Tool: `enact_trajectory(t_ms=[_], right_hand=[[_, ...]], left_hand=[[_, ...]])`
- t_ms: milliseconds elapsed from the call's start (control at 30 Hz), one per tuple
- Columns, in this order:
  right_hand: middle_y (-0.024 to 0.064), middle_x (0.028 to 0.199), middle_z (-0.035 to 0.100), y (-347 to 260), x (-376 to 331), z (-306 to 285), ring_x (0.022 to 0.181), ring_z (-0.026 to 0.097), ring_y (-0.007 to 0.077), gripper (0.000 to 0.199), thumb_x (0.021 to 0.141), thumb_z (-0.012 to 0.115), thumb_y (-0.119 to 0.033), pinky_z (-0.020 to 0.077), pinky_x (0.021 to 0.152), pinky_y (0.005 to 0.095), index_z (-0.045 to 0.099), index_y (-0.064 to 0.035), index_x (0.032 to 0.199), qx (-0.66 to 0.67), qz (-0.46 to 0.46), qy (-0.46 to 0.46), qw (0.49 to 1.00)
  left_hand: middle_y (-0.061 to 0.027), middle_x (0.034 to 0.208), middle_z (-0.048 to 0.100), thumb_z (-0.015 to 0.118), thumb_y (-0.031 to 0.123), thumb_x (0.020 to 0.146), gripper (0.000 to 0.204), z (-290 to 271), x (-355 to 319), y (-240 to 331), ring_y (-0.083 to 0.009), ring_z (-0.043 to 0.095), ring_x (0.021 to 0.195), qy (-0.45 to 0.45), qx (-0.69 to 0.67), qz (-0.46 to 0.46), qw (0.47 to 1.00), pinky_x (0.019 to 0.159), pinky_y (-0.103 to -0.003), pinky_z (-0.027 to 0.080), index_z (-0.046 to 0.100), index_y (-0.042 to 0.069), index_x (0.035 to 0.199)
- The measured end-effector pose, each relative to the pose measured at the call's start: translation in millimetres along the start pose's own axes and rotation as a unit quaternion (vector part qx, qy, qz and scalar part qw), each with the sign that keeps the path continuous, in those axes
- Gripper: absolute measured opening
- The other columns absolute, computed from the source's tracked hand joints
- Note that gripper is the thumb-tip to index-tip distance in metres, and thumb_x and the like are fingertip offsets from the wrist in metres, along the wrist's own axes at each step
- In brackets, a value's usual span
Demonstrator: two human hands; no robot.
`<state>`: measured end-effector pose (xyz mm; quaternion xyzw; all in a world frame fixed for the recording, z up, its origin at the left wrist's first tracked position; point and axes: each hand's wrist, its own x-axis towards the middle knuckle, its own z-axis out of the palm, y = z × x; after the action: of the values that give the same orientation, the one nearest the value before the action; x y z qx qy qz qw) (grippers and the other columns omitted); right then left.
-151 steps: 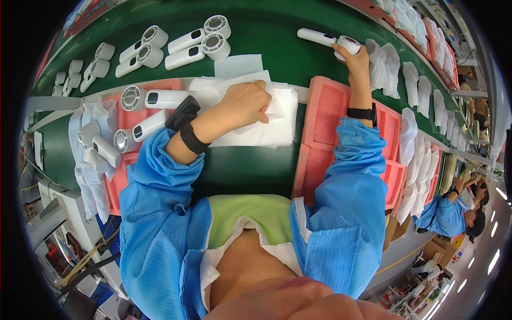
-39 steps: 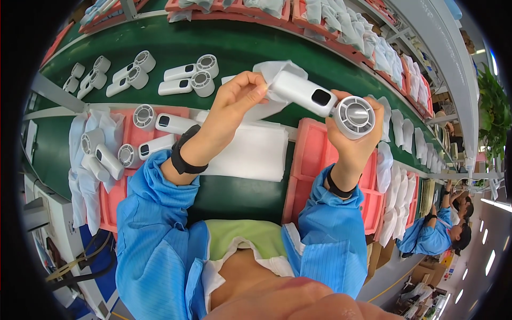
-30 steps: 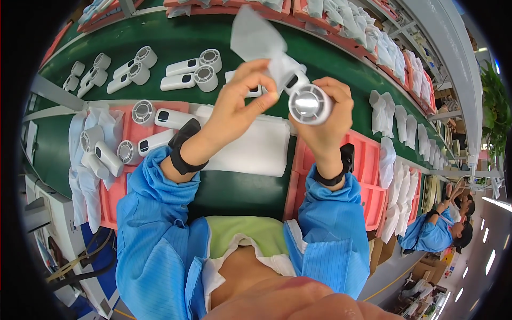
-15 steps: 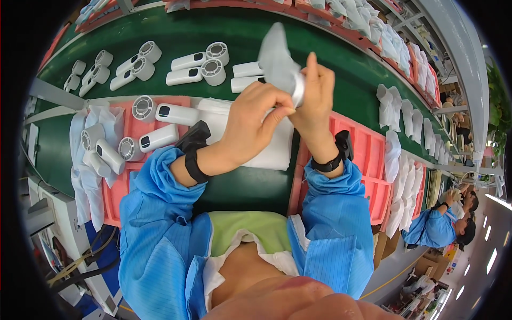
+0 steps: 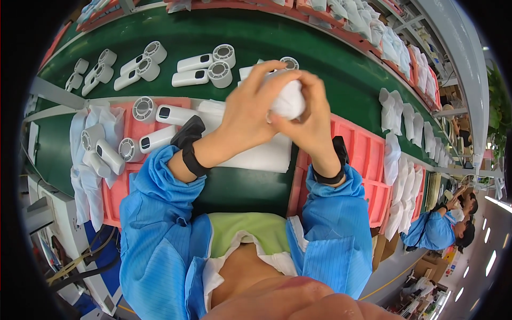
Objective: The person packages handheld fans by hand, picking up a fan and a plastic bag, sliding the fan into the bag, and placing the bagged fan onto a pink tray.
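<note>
White fans (image 5: 175, 115) on pink tray (image 5: 113, 200) at left; left hand (image 5: 246, 111) curled round one side of white-wrapped fan (image 5: 289, 101), held up over green surface (image 5: 269, 34); right hand (image 5: 313, 120) gripping its other side; divided pink foam (image 5: 374, 193) further right

Blue pinstriped jacket (image 5: 330, 261), its sleeves (image 5: 160, 184) bunched, lime-green top (image 5: 226, 226) with white collar (image 5: 273, 260) inside the jacket, black wristbands (image 5: 193, 161) beyond its sleeves

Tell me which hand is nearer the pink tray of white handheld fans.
Left: the left hand is right of the pink tray, not touching it; the right hand is farther right.
</note>
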<state>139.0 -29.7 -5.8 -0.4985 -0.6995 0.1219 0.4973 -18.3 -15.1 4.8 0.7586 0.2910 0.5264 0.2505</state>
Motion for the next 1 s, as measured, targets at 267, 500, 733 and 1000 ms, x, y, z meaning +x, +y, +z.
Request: enact_trajectory(t_ms=[267,500,733,1000], right_hand=[[0.0091,0.110,0.063,-10.9,7.2,-16.0,0.099,0.062,0.0195,0.065,0.070,0.079,-0.007,0.0483,0.089,0.0341,0.051,-0.0025,0.128,0.125,-0.008,-0.167,0.978],[0.0148,0.087,0.063,-4.0,6.3,-17.5,0.076,0.065,0.0341,0.040,0.072,0.075,-0.005,0.0509,0.065,0.0390,0.056,-0.0010,0.107,-0.255,-0.059,0.028,0.965],[0.0179,0.083,0.061,-12.9,1.7,-5.9,0.075,0.062,0.0405,0.036,0.072,0.073,-0.003,0.0489,0.062,0.0417,0.052,-0.0003,0.102,-0.225,-0.045,0.013,0.973],[0.0206,0.094,0.064,-30.1,-1.8,-12.7,0.082,0.063,0.0414,0.043,0.073,0.072,-0.002,0.0501,0.065,0.0427,0.052,0.0006,0.110,-0.176,0.042,-0.024,0.983]], left_hand=[[-0.0108,0.129,0.050,0.080,0.009,0.073,0.050,-38.7,16.3,-8.0,-0.0230,0.056,0.108,-0.071,-0.302,-0.001,0.951,0.090,-0.033,0.046,0.060,0.011,0.119],[-0.0103,0.128,0.049,0.083,0.013,0.071,0.035,-29.9,11.4,0.7,-0.0234,0.048,0.119,0.081,-0.110,-0.052,0.989,0.099,-0.034,0.039,0.067,0.010,0.102],[-0.0116,0.123,0.052,0.084,0.015,0.068,0.025,-18.3,8.0,3.6,-0.0286,0.049,0.114,0.116,0.009,0.093,0.989,0.093,-0.037,0.040,0.069,0.009,0.088],[-0.0097,0.117,0.053,0.080,0.015,0.073,0.018,-18.2,1.1,14.7,-0.0277,0.049,0.107,0.112,0.080,0.065,0.988,0.089,-0.038,0.039,0.064,0.009,0.080]])
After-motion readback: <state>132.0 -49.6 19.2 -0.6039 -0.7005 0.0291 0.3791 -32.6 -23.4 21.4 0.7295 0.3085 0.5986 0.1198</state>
